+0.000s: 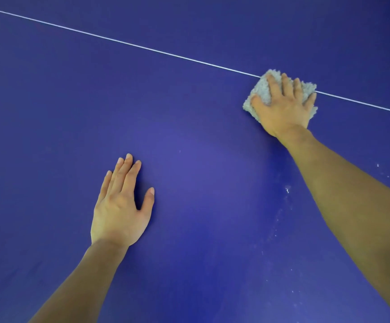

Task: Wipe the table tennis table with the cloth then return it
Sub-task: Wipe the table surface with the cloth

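The blue table tennis table [189, 127] fills the whole view. A fluffy grey cloth [259, 89] lies bunched on it at the upper right, right on the thin white line [142, 46]. My right hand [282, 106] presses flat on the cloth, fingers spread over it, arm stretched out from the lower right. My left hand [121, 203] rests palm down on the bare table at the lower left, fingers loosely apart, holding nothing.
The white line runs diagonally from the upper left to the right edge. Pale dusty specks and smears [287, 190] dot the surface beside my right forearm. No table edge shows in view.
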